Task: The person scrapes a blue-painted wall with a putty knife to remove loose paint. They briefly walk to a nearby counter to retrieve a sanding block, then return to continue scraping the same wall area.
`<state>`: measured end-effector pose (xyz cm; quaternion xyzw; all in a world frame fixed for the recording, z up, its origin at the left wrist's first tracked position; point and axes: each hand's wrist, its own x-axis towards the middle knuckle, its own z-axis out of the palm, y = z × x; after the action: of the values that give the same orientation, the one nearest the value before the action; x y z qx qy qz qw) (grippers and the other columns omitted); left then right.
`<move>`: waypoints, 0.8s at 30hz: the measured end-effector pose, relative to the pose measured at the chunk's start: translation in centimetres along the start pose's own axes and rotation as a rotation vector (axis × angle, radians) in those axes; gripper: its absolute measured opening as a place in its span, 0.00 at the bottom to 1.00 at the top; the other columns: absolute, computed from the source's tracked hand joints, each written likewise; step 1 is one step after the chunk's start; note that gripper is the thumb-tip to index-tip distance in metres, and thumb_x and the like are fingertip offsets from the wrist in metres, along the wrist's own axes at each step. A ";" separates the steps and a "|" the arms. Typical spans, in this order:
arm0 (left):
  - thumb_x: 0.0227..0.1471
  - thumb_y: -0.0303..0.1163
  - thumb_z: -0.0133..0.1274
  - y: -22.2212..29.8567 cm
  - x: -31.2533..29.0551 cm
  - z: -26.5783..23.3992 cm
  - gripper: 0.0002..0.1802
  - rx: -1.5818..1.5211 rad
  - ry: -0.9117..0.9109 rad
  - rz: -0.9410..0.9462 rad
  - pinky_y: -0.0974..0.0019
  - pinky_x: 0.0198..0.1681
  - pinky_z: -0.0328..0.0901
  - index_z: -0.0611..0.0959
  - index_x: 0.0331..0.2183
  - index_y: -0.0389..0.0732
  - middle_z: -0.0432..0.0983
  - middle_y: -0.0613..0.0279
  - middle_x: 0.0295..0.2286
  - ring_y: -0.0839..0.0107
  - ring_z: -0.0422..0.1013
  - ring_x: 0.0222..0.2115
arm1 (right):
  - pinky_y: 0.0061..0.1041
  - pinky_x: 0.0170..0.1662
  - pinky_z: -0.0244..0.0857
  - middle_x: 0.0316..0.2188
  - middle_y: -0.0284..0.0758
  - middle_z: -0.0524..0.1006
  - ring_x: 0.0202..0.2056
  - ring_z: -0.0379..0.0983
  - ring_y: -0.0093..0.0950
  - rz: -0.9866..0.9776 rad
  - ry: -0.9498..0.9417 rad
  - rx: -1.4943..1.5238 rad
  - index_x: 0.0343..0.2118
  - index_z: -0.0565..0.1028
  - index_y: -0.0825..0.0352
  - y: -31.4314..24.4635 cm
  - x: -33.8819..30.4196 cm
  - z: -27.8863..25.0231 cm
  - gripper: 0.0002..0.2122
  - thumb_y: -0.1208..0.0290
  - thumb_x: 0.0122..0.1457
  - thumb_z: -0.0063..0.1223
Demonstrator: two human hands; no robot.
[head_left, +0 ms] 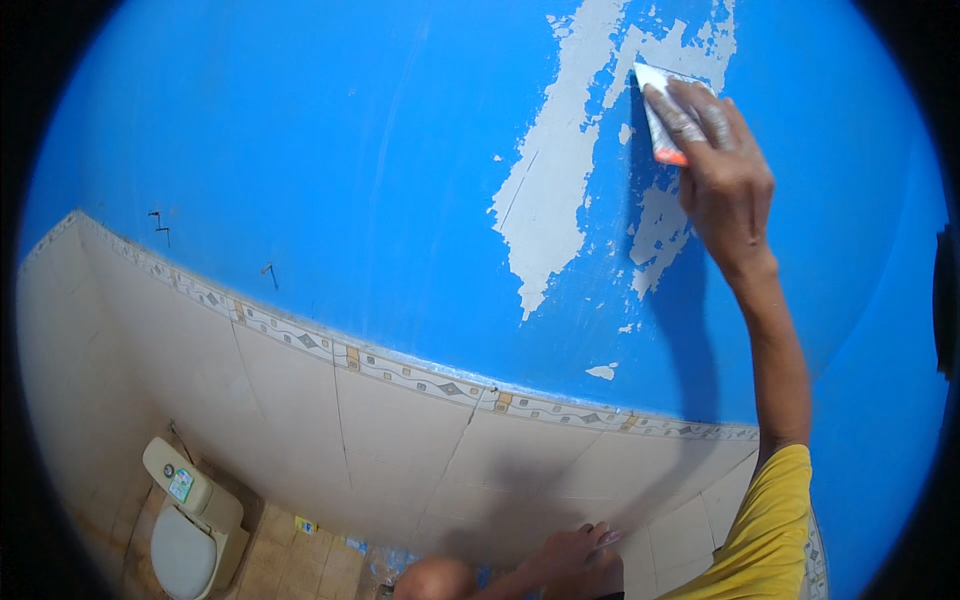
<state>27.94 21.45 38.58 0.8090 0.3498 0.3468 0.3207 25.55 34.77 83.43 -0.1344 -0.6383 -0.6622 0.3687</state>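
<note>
My right hand (728, 165) is raised against the blue wall (300, 130), its fingers pressed on a flat scraper (660, 98) with a whitish face and a reddish-orange corner. The scraper lies at the edge of a bare grey-white patch (560, 150) where the blue paint has come off in ragged flakes. White dust coats my fingers. Low in the view, my left hand (578, 548) is held near my bent knee (435, 580) with its fingers curled. Something pale shows at its fingertips, too small to make out.
Beige tiles (400, 430) cover the lower wall, topped by a patterned border strip (450, 385) with a narrow ledge. A toilet (195, 535) stands at the lower left. Blue paint flakes (357, 545) litter the floor tiles (290, 565). Two small metal hooks or wires stick out at the left.
</note>
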 end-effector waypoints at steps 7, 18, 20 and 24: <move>0.54 0.41 0.47 0.2 -0.3 -0.3 0.19 -0.008 0.010 -0.009 0.50 0.32 0.68 0.65 0.43 0.41 0.72 0.49 0.34 0.49 0.73 0.31 | 0.39 0.56 0.62 0.51 0.32 0.73 0.54 0.67 0.37 0.169 0.052 0.081 0.52 0.72 0.50 0.3 1.7 2.6 0.26 0.84 0.49 0.50; 0.55 0.42 0.46 -0.4 -0.5 0.8 0.19 -0.017 0.017 0.016 0.51 0.31 0.68 0.65 0.43 0.42 0.72 0.48 0.36 0.47 0.73 0.30 | 0.33 0.53 0.66 0.50 0.32 0.74 0.52 0.69 0.35 0.135 0.089 0.056 0.51 0.73 0.50 1.4 2.5 3.1 0.27 0.83 0.46 0.56; 0.55 0.42 0.46 -0.3 -0.4 0.8 0.19 -0.004 0.037 0.005 0.50 0.31 0.68 0.65 0.43 0.42 0.72 0.48 0.36 0.47 0.73 0.31 | 0.29 0.50 0.69 0.51 0.28 0.73 0.51 0.70 0.32 0.126 0.060 -0.011 0.53 0.71 0.47 1.1 1.3 2.8 0.30 0.84 0.46 0.55; 0.53 0.42 0.48 0.0 -0.4 0.3 0.20 0.023 0.061 -0.004 0.48 0.32 0.67 0.67 0.44 0.41 0.72 0.47 0.35 0.46 0.72 0.31 | 0.27 0.48 0.70 0.51 0.24 0.73 0.51 0.70 0.30 0.139 0.053 -0.003 0.53 0.70 0.45 1.2 1.6 2.7 0.31 0.84 0.46 0.54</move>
<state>28.00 21.02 38.26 0.8010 0.3649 0.3667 0.3013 24.45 36.95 85.75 -0.1612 -0.6167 -0.6392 0.4302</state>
